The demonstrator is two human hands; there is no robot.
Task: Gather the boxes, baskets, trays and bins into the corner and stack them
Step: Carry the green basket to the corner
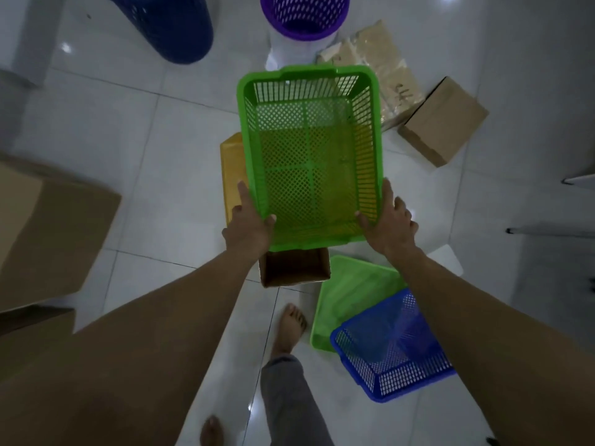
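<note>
Head view: green mesh basket point(309, 162) gripped at its two near corners, mouth up, over a yellow bin point(231, 169) and just beyond a small open cardboard box point(294, 268). Left hand point(249, 225) and right hand point(391, 225) each clamped on the rim, thumb inside, fingers along the outer wall. Lower right on the floor: blue basket point(396, 346) overlapping a green tray point(351, 294).

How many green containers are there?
2: a green basket held by the left hand and right hand; a green tray on the floor, partly under a blue basket. More may be hidden.
</note>
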